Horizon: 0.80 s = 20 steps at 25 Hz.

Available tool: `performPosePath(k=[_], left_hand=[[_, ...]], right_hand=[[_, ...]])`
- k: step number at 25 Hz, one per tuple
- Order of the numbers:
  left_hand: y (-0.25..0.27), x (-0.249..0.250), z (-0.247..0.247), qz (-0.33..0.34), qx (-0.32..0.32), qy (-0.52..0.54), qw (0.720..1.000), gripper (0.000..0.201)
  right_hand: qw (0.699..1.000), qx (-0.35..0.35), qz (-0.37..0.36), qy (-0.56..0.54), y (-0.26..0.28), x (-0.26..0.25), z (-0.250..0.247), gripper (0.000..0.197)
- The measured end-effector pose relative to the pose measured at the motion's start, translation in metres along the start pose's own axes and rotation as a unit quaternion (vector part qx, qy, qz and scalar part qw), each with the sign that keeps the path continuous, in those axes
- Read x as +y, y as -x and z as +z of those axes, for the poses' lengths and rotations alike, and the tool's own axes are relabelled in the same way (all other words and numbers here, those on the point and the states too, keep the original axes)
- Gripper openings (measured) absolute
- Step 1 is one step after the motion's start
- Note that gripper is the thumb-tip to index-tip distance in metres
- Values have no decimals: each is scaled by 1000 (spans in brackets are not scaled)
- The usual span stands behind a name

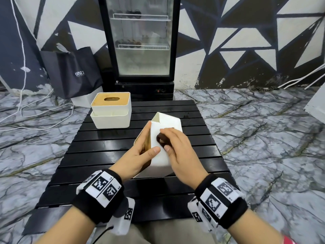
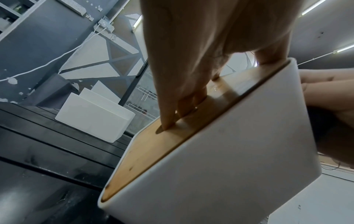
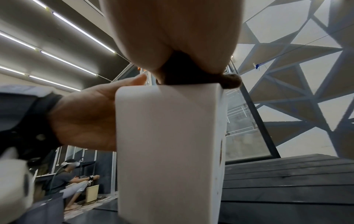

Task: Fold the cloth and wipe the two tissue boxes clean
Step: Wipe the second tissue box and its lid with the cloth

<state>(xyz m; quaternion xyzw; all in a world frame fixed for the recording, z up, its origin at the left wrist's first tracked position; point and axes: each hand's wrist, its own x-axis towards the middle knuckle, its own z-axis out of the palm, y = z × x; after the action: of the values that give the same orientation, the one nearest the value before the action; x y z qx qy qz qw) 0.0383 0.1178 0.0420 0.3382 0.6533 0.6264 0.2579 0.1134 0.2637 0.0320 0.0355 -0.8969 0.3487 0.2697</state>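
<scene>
At 6 o'clock on the black slatted table [image 1: 202, 155], the left hand [image 1: 139, 155] grips a tipped white tissue box [image 1: 161, 155], fingers on its wooden lid [image 2: 153, 151]. The right hand [image 1: 177, 147] presses a bunched dark brown cloth [image 1: 161, 139] against its side. At 11 o'clock, the second tissue box [image 1: 111, 110] stands upright.

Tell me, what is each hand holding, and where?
The left hand steadies the tipped tissue box, fingers in its lid slot, thumb on its side. The right hand grips the bunched cloth, pressing it on the box's side.
</scene>
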Motion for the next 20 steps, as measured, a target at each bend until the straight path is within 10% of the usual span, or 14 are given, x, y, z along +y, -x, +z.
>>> performPosePath(k=[20], left_hand=[[-8,-8,10,-3,50,-25,998,78]], right_hand=[[991,42,100,-84,22,-5,-3,48]])
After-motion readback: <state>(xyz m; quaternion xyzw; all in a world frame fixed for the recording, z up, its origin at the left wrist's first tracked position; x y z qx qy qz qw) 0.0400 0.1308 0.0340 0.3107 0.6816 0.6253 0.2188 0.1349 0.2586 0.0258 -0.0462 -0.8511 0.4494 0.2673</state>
